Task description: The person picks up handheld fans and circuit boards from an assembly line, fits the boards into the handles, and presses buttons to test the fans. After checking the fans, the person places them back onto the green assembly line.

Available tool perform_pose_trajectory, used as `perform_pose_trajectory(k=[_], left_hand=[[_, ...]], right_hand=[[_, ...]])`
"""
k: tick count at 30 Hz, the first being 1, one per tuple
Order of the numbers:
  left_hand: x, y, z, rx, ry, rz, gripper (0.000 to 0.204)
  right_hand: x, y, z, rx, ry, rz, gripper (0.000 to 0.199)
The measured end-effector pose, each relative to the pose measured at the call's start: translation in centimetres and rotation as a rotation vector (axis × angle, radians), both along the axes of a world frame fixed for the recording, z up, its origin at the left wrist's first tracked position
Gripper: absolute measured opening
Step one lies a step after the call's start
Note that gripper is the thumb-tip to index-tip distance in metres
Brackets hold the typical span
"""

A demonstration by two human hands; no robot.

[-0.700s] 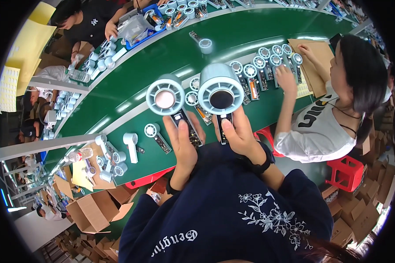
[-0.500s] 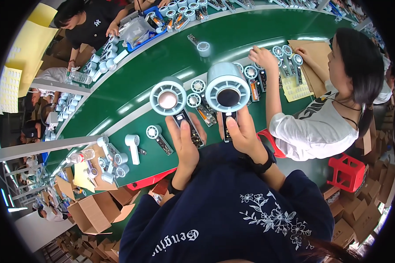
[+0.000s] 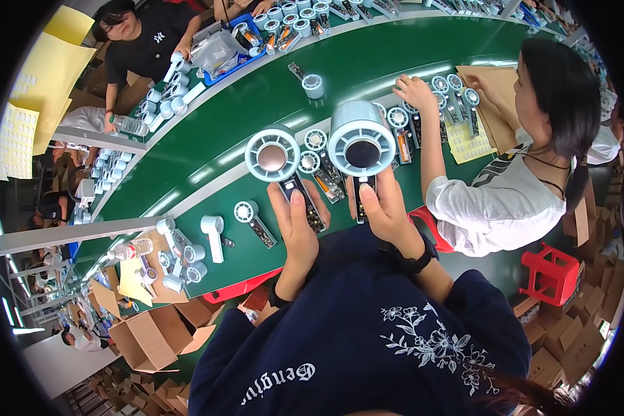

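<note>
My left hand [image 3: 299,229] is closed round the open handle of a light blue handheld fan [image 3: 272,154]; a circuit board shows in the handle and a coppery disc sits in its round head. Another handheld fan [image 3: 362,149], with a dark disc at its centre, is gripped by its handle in my right hand [image 3: 390,218]. Both are raised side by side above the green table, heads up, my thumbs on the handle fronts. Left of my left hand lies a fan with an exposed board [image 3: 256,223]. Beyond it stands a whiter fan [image 3: 213,237].
Several fans lie around a clear bottle [image 3: 133,248] at the left. On the green belt [image 3: 256,97] sits a single fan [image 3: 313,86]. A co-worker's arm [image 3: 430,128] reaches over fans at the right. A red stool [image 3: 549,274] and cardboard boxes [image 3: 149,336] stand below.
The fan in my left hand has shifted slightly right and down, closer to the other one. The lone fan on the belt has moved left and nearer. Across the belt, a person's head has lifted.
</note>
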State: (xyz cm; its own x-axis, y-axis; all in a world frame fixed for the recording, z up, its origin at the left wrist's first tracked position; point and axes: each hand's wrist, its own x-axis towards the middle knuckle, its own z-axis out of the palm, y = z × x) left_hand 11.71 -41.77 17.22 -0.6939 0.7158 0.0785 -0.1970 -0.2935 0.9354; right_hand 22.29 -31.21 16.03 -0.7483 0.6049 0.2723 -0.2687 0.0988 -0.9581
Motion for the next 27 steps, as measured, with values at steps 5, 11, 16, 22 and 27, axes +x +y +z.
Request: perform_pose_trajectory(k=[5,11,16,22,27], left_hand=[[0.0,0.2,0.1,0.008,-0.042,-0.017,0.029],[-0.5,1.0,-1.2,0.009,-0.078,-0.026,0.027],[-6.9,1.7,-8.8,-0.139,-0.348,0.07,0.028],[-13.2,-0.5,-20.0,-0.345,-0.513,0.112,0.031],[-11.2,-0.5,-23.5,-0.64,-0.265,0.161,0.033]], right_hand=[[-0.1,0.2,0.1,-0.025,0.003,-0.013,0.043],[-0.6,0.3,0.3,-0.243,0.083,-0.014,0.037],[0.3,4.2,-3.3,-0.785,0.248,0.197,0.024],[4.2,9.7,-4.5,-0.853,0.052,-0.084,0.021],[9.6,15.2,-5.5,-0.475,-0.344,-0.374,0.02]])
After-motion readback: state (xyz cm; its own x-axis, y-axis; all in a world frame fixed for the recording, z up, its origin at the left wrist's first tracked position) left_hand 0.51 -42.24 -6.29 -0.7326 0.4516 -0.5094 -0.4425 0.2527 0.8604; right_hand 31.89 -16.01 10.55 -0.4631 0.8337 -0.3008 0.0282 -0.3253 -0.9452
